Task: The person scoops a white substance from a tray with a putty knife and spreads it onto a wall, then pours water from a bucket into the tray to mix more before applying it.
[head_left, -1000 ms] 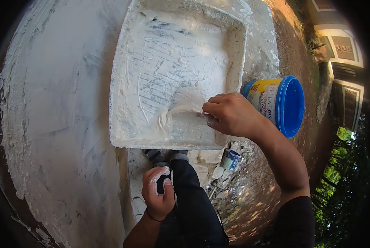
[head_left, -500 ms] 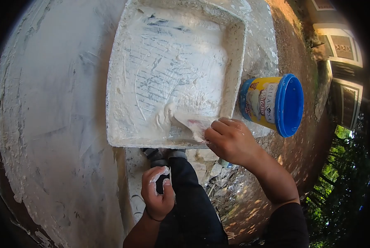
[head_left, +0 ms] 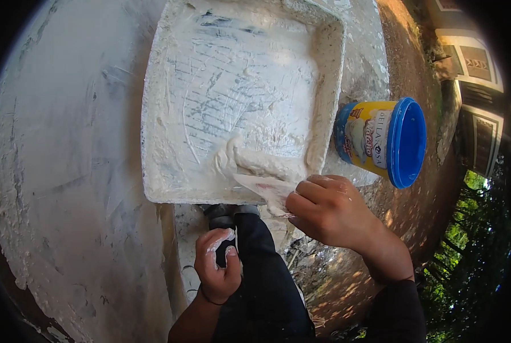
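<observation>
My right hand (head_left: 330,208) grips a flat, pale scraper (head_left: 267,187) smeared with white paste. The scraper's blade is over the near right corner of a shallow rectangular tray (head_left: 342,63). A layer of white paste (head_left: 250,97) coats the tray floor, with a thicker ridge beside the blade. Below the tray, in front of dark trousers, my left hand (head_left: 216,266) is loosely curled. A gap shows between its thumb and index finger, and white paste sticks to its fingers. Nothing is plainly visible in it.
A blue and yellow plastic bucket (head_left: 381,140) stands right of the tray, its blue opening facing right in view. On the left stretches a broad, whitish coated surface (head_left: 72,143). Stones, brown ground (head_left: 347,291) and a building (head_left: 475,63) appear at right.
My right hand has drawn the scraper slightly down and right, leaving a furrow in the paste. In view, the tray and bucket have shifted a little. My left hand stays almost still.
</observation>
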Demonstrator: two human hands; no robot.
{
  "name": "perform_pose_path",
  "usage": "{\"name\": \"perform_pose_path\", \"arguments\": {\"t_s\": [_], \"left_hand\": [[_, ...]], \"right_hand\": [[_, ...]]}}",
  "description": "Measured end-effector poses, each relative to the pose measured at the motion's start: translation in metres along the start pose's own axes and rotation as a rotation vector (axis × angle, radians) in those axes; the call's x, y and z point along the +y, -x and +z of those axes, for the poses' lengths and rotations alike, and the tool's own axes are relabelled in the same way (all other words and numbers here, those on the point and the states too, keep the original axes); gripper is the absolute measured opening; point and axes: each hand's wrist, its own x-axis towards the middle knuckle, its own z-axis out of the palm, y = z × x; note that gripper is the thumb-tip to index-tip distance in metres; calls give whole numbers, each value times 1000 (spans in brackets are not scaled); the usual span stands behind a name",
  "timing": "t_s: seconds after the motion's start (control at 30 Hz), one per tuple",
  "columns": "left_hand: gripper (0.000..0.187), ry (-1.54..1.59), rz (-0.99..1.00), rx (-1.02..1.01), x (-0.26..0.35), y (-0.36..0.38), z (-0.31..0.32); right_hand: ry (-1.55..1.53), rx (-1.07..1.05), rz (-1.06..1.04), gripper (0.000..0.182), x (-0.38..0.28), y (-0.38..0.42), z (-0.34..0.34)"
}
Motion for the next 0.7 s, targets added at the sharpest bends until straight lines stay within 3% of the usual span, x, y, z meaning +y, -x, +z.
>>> {"name": "perform_pose_path", "arguments": {"t_s": [0.1, 0.2, 0.47, 0.7], "left_hand": [[27, 22, 2, -1, 5, 1, 2], [28, 39, -13, 8, 4, 0, 1], [23, 12, 36, -8, 14, -14, 3], [24, 14, 22, 19, 14, -14, -2]], "right_hand": [[-10, 50, 43, 22, 21, -9, 14], [-30, -20, 84, 11, 15, -11, -4], [-76, -96, 99, 14, 33, -27, -7], [30, 80, 172, 14, 61, -69, -27]]}}
